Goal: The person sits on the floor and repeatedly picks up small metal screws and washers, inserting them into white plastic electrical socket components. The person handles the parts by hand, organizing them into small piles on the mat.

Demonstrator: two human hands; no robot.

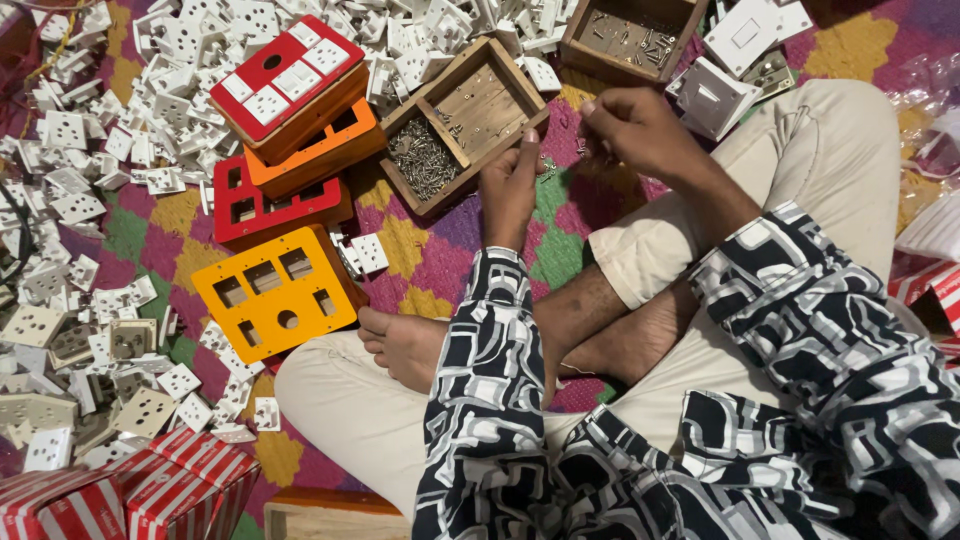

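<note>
Patchwork floor mat at centre frame bears small screws lying between the flat, open left hand and the pinching right hand, nearer the left.

We only have one head view: worn on the head, looking steeply down, close over our crossed legs and hands, floor mat filling the frame. No second view.
</note>
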